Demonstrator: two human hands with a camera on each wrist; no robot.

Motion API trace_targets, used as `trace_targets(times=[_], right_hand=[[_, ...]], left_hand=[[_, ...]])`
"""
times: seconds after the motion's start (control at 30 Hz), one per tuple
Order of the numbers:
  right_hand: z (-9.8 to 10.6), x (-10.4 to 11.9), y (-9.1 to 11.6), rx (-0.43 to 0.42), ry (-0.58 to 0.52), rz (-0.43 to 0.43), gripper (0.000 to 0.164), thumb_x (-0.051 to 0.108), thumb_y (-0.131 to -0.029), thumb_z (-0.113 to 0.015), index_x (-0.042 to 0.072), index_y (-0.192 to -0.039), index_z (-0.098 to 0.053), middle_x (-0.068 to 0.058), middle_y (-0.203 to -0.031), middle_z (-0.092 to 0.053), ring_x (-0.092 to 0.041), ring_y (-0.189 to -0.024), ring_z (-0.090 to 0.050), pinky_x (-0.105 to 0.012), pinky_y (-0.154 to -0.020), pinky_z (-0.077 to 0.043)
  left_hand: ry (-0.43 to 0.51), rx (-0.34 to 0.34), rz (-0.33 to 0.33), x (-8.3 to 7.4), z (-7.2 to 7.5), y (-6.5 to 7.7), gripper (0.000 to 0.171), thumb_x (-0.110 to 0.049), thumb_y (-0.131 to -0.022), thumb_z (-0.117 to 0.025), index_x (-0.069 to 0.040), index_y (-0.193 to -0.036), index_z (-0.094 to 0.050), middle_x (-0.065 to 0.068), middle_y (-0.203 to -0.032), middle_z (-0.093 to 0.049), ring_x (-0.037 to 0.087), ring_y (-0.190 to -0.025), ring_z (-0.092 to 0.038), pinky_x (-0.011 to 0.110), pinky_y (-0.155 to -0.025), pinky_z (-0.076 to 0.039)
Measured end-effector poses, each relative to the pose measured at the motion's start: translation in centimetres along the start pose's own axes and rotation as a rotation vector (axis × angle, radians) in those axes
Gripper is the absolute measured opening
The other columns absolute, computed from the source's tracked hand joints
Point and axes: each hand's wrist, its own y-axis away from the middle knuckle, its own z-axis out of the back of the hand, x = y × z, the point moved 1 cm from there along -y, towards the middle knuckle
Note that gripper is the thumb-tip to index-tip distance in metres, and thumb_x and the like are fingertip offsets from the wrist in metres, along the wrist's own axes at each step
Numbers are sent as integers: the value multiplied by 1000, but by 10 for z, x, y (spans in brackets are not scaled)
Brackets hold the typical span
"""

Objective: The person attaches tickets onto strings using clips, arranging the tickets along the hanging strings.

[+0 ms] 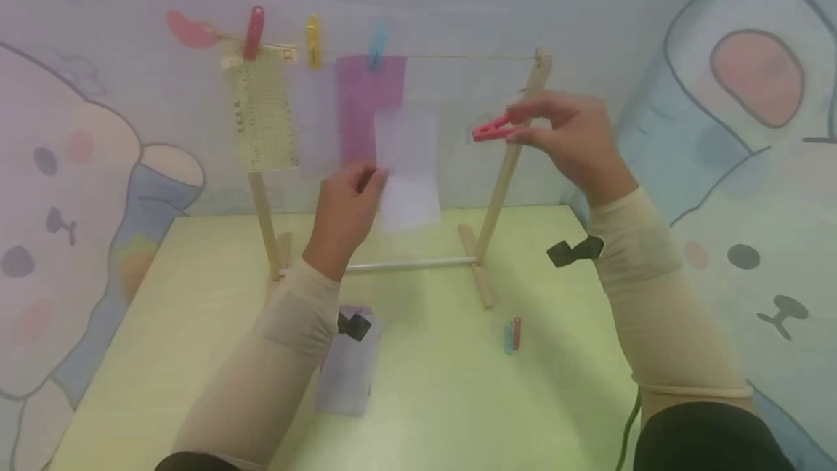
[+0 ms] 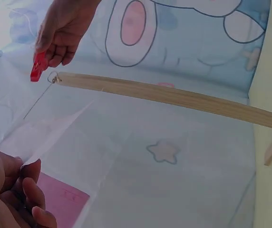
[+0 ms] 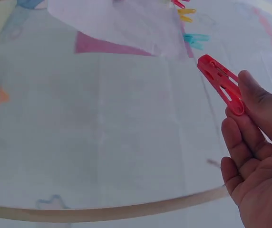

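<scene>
A white sheet of paper is pinched at its left edge by my left hand, in front of a pink sheet. Between thumb and fingers, my right hand holds a red clothespin near the right post. In the right wrist view the clothespin points toward the string. A blue clothespin clips the pink sheet to the string. Left of it, a yellow clothespin holds a pale sheet, and another red clothespin holds a yellow printed sheet.
The string runs between two wooden posts joined low down by a white rod. On the table lie a small stack of papers and two clothespins. A dark cable hangs by the right edge.
</scene>
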Motion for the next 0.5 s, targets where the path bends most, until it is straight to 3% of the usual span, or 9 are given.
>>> trace_targets(times=[0.13, 0.33, 0.5], right_hand=[[9, 31, -41, -3, 193, 34, 25, 22, -86, -87, 13, -109, -81, 1, -104, -78, -14, -98, -58, -26, -79, -37], [7, 68, -83, 90, 389, -2, 27, 36, -95, -78, 17, -113, -79, 2, -111, -75, -13, -110, -55, -29, -95, -42], [-1, 85, -102, 110, 489, 62, 28, 37, -97, -73, 14, -111, -80, 0, -110, -75, -14, -107, -55, -27, -95, -46]], left_hand=[[23, 24, 29, -21, -4, -29, 26, -31, -105, -63, -8, -104, -73, 7, -89, -64, 21, -85, -55, 37, -77, -46], [94, 81, 145, -33, -8, -55, 25, -32, -105, -62, -10, -98, -71, 6, -83, -60, 21, -79, -53, 36, -70, -45], [136, 111, 201, -37, -13, -65, 25, -32, -105, -62, -11, -96, -71, 6, -79, -59, 21, -75, -54, 35, -66, -47]])
